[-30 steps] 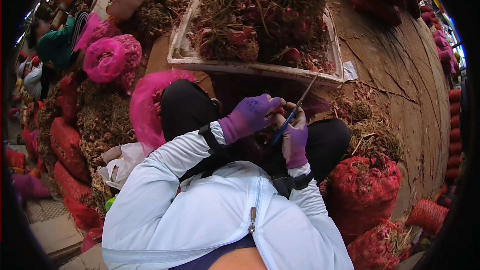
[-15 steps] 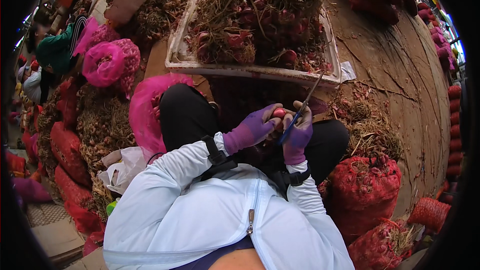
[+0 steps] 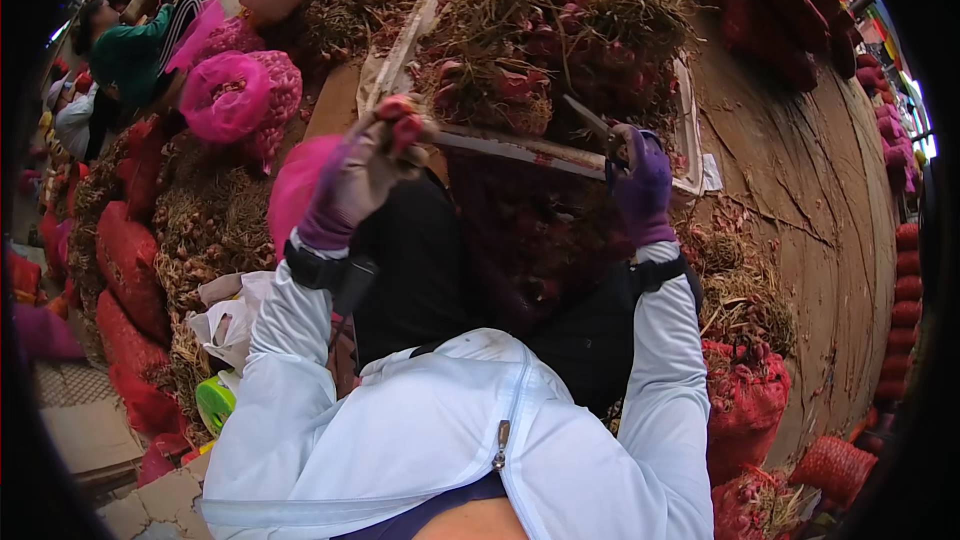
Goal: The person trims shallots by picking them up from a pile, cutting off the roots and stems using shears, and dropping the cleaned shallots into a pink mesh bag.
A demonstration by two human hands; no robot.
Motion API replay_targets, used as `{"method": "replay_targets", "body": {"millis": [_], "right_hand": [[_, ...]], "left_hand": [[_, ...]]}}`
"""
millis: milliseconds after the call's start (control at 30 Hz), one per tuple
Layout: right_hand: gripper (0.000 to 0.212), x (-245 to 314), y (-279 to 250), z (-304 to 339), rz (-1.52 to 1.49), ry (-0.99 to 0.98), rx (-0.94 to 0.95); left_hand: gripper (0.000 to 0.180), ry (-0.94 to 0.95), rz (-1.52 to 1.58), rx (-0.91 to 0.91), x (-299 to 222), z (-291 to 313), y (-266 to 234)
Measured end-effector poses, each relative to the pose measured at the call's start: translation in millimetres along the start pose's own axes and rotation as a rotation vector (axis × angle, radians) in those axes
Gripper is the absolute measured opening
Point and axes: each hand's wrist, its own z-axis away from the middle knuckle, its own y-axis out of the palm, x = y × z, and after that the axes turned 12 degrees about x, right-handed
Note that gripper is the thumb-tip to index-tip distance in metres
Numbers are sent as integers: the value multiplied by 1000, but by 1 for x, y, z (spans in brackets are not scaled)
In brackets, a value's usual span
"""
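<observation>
My left hand (image 3: 345,190), in a purple and grey glove, is raised at the near left corner of a white foam tray (image 3: 560,150). Its fingers close round reddish shallots (image 3: 400,125), slightly blurred; how many cannot be told. Over the tray's near right side, my gloved right hand (image 3: 643,180) grips a pair of scissors, the blades (image 3: 588,118) pointing up and left. Only a bit of the blue handle shows beside the fingers. Heaped in the tray are bunches of shallots (image 3: 520,85) with dry stalks. Below, between my knees, lies a dark mesh with shallots (image 3: 540,250).
Pink net bags (image 3: 228,95) stand at the left, near a person in a green top (image 3: 125,65). Red mesh sacks (image 3: 745,400) stand by my right knee, below a pile of dry stalks (image 3: 745,280). A white plastic bag (image 3: 235,325) lies at my left.
My hands have moved apart from above my lap. The left went up and left with shallots; the right went up and right with the scissors. The view has shifted slightly.
</observation>
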Motion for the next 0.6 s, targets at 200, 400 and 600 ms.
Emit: {"method": "replay_targets", "body": {"millis": [200,400,600], "right_hand": [[36,-52,25,-31,210,-73,231],[39,-49,30,-42,166,-56,242],[36,-9,3,-26,-191,241,-265]], "left_hand": [[25,-297,-352,-715,-3,92,-146],[23,-436,147,-639,57,166,-246],[35,130,-806,-816,16,22,-115]]}}
